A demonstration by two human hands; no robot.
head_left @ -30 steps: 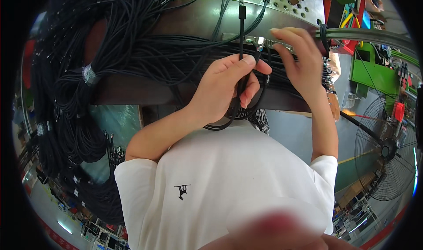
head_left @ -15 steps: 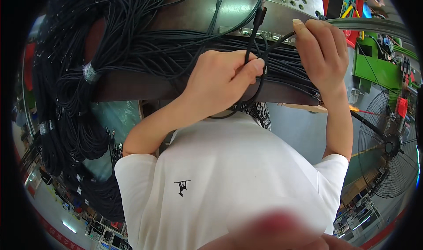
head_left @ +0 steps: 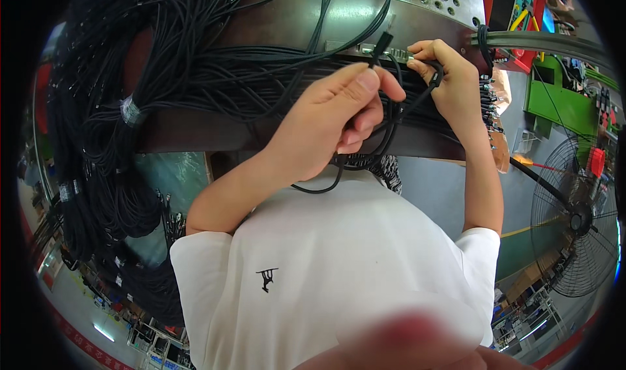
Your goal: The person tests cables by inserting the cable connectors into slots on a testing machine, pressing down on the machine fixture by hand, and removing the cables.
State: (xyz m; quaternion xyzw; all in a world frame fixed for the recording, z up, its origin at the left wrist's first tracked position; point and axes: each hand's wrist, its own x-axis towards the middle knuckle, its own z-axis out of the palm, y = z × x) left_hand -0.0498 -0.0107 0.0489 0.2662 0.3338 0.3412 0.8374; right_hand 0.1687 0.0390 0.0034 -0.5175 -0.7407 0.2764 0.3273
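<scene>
My left hand point(head_left: 339, 112) is closed around a black cable, pinching it between thumb and index finger. That cable's black connector end point(head_left: 383, 43) points up and away from the fingertips. My right hand point(head_left: 451, 76) is closed too, its thumb and index fingertips at the right end of a row of metal sockets point(head_left: 381, 49). Another stretch of black cable point(head_left: 435, 81) is held in its curled fingers; whether its tip sits in a socket is hidden by the fingertips. Slack cable point(head_left: 319, 190) loops below my left hand, close to my shirt.
Many black cables point(head_left: 261, 76) lie across the brown bench edge point(head_left: 195, 132), with bundled coils point(head_left: 124, 200) hanging at the left. Behind stands a perforated metal plate point(head_left: 443, 1). A metal rail point(head_left: 548, 42), a green machine point(head_left: 561, 99) and a caged fan point(head_left: 577, 216) are at the right.
My right hand has moved left and slightly down, bringing its cable to the socket row. My left hand has turned, its fingers showing more, and the connector it holds has dropped lower.
</scene>
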